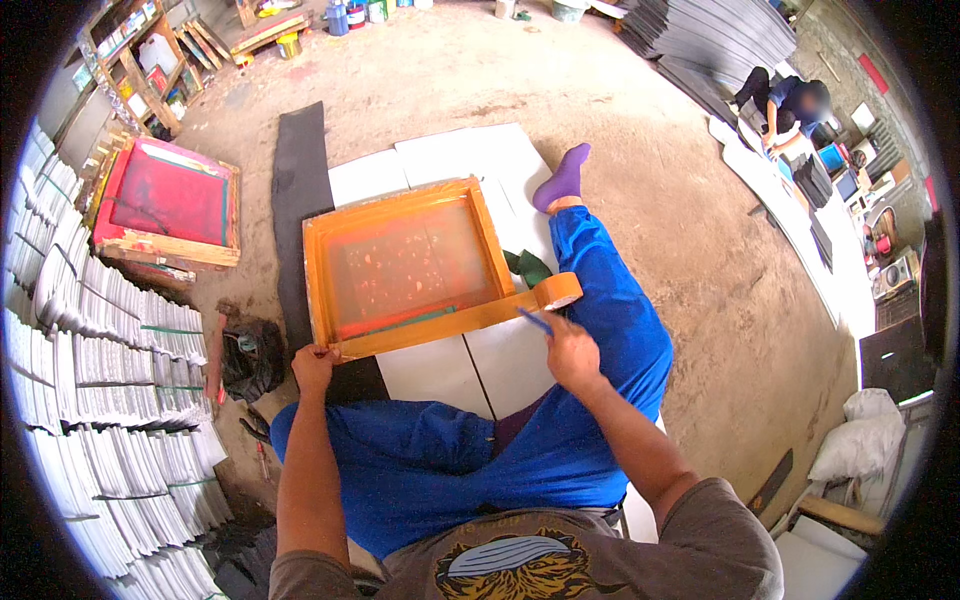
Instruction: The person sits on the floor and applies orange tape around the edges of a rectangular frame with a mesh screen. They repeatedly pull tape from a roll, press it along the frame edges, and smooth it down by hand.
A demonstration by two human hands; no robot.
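Observation:
A rectangular screen printing frame (489,235), its rim covered with orange-brown tape, lies before me on white sheets. At its near left corner my left hand (313,370) is closed, fingers pressing the tape end against the frame. A strip of packing tape (440,326) runs along the near side up to the tape roll (558,290), which sits by the right corner against my blue-trousered leg. Just below the roll, my right hand (573,354) is closed round a slim blue tool (534,319); whether it is a pen or a cutter I cannot tell.
Left of me are stacks of white bundled sheets (130,385) and a pink-red screen frame (170,195). A black bag (252,358) lies nearby. Dark green scraps (528,266) touch the frame's right side. Another person (790,105) sits far right beside a long white surface (790,225).

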